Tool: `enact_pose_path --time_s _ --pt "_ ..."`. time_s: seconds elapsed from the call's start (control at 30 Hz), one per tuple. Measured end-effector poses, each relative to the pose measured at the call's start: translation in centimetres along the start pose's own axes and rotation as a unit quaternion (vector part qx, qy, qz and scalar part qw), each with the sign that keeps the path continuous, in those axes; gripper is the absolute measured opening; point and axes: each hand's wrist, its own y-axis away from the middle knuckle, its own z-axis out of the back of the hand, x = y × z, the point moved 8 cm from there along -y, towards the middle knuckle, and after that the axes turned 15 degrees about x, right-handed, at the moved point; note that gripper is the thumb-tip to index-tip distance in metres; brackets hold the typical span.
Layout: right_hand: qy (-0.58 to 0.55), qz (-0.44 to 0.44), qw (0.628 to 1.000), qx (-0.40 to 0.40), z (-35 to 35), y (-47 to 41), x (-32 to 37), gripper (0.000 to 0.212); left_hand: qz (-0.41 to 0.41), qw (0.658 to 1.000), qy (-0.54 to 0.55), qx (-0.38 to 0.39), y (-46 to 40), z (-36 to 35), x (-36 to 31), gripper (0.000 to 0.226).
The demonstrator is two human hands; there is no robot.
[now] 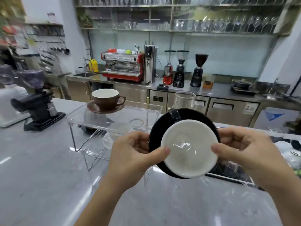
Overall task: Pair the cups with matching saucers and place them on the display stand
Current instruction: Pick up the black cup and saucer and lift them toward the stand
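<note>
Both hands, left [135,149] and right [244,147], gripping black cup [189,149] on saucer [156,128]. Next, probably: set gently on stand [114,123].

No writing is showing clearly enough to read. A white sticker [251,108] on a steel cabinet door [232,111] and a blue triangular mark [273,115] beside it are staying blurred.
</note>
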Motion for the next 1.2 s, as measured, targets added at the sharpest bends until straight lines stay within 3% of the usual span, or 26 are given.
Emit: enact_pose_path --time_s 0.27,0.47,0.6,0.87,1.0,1.1,1.2 --pt "0.031 0.077 0.995 0.051 -2.8 -5.4 4.8 0.044 -0.061 0.998 -0.016 -0.019 -2.2 6.0 -3.3 0.041" --pt "-0.002 0.094 0.990 0.108 -5.6 -10.9 6.3 0.039 -0.052 0.998 -0.003 -0.044 -4.6 10.8 -3.9 0.048" --pt "0.021 0.042 0.991 0.122 -6.8 -15.0 5.2 0.049 -0.012 0.999 -0.015 -0.039 -6.4 12.7 -3.4 0.058" --pt "0.056 -0.065 0.980 0.179 -8.9 -20.5 1.1 0.048 0.104 0.991 -0.066 -0.050 -9.5 14.9 -0.2 0.042" --pt "0.091 -0.106 0.976 0.165 -8.7 -22.3 -0.5 0.076 0.162 0.981 -0.101 -0.038 -10.5 15.7 1.3 0.047" --pt "0.090 -0.166 0.964 0.189 -8.9 -23.2 -1.9 0.065 0.213 0.968 -0.129 -0.027 -11.2 16.1 2.6 0.056" --pt "0.073 -0.214 0.949 0.221 -9.4 -23.7 -3.2 0.068 0.242 0.961 -0.137 -0.010 -11.8 16.1 3.4 0.058"
